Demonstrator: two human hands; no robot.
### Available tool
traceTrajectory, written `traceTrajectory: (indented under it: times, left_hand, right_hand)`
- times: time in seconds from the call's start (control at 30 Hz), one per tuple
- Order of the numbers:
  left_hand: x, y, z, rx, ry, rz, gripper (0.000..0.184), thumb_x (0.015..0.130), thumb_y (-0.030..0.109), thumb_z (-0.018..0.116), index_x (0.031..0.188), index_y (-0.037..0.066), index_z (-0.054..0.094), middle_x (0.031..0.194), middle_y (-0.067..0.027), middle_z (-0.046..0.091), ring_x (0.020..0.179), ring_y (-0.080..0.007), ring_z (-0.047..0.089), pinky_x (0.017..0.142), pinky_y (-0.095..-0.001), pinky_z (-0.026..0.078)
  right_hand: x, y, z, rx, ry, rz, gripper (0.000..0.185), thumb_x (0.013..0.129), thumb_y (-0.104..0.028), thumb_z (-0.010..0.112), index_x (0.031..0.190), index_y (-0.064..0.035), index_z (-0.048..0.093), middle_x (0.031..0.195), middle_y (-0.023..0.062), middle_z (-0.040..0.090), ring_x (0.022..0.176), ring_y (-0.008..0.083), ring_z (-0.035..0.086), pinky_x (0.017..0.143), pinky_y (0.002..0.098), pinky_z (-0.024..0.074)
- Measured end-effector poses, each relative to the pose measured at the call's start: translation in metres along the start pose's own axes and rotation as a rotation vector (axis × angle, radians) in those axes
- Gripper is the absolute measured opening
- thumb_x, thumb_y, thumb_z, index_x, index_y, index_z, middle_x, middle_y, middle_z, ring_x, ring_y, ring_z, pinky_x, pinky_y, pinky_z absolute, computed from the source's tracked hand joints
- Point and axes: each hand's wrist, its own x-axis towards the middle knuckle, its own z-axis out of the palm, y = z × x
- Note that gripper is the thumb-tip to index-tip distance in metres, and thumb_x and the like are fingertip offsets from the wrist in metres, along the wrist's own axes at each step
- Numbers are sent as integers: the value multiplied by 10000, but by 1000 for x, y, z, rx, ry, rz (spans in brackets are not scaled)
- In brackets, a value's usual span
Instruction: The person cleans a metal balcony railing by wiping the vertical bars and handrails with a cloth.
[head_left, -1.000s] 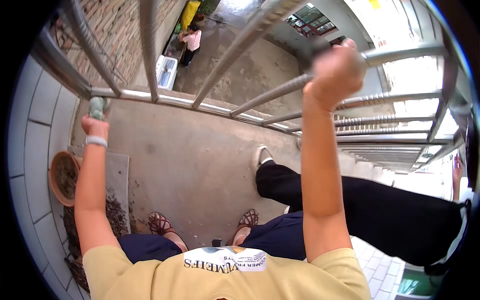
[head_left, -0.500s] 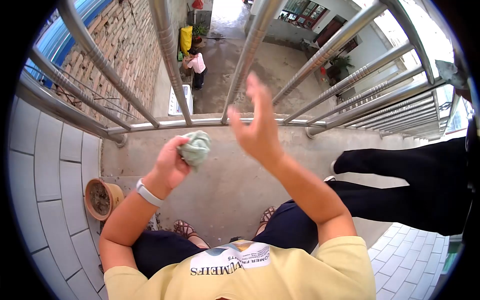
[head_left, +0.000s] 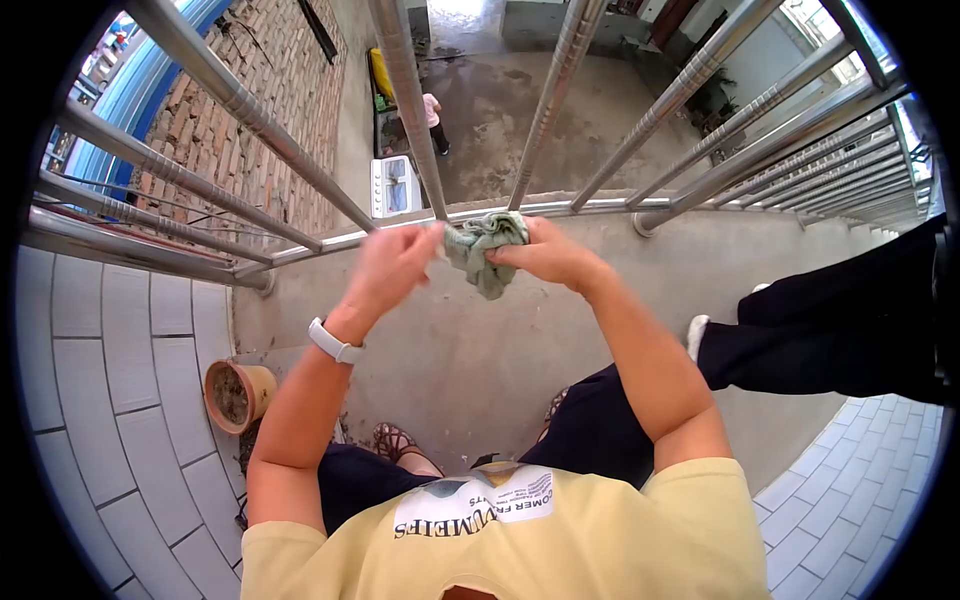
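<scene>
A crumpled pale green cloth (head_left: 487, 250) hangs in front of the railing's bottom rail. My right hand (head_left: 548, 255) is closed on its right side, with the thumb pressed across the front. At the cloth's left edge is my left hand (head_left: 392, 268), fingers curled and smeared by motion; whether they grip the fabric I cannot tell. A white band (head_left: 336, 342) circles my left wrist. Just beyond both hands runs the metal bottom rail (head_left: 345, 240), with upright bars rising from it.
A plant pot (head_left: 240, 395) with soil stands by the tiled wall (head_left: 80, 350) on my left. Another person's dark-trousered legs (head_left: 830, 345) are close on my right. Below the railing are a courtyard (head_left: 510, 120), a white washing machine (head_left: 395, 187) and a person in pink (head_left: 433, 115).
The cloth has moved right, from my left hand into my right hand's grip. My right hand came down from the bars and closed. The view has shifted.
</scene>
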Motion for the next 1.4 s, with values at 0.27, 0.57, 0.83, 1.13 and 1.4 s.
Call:
traceTrajectory:
  times: [0.27,0.57,0.83,1.13,1.4]
  left_hand:
    - [37,46,-13,-161,537,720,475,803,221,617,1203,42,435,1046,-70,575,920,-151,561,817,-260,428]
    - [70,56,-18,-534,178,767,168,876,196,537,791,52,523,668,-4,523,662,-71,490,653,-235,398]
    - [88,57,2,-603,441,660,355,859,195,560,530,119,448,419,51,409,357,-27,380,351,-192,288]
    - [100,52,11,-580,638,783,326,843,167,582,563,89,435,454,34,378,417,-41,356,456,-211,361]
    - [99,52,13,-597,668,760,334,844,158,586,559,98,423,455,30,376,416,-44,346,459,-214,352]
  right_hand:
    - [-23,16,-13,-918,-227,333,372,648,-326,572,800,11,612,797,217,601,756,344,568,677,366,457]
    - [-55,79,-112,-515,501,416,288,649,-206,612,841,7,627,732,135,626,682,215,609,606,320,482]
    - [-39,126,-146,-246,930,445,331,673,-197,623,962,-39,595,797,40,600,643,138,575,519,301,484]
    - [18,160,-153,-819,1108,144,497,737,-250,596,1198,-126,462,975,198,597,904,377,562,766,439,442]
    - [53,155,-110,-618,1086,235,407,743,-171,522,1142,-87,505,893,222,603,869,387,563,746,434,438]
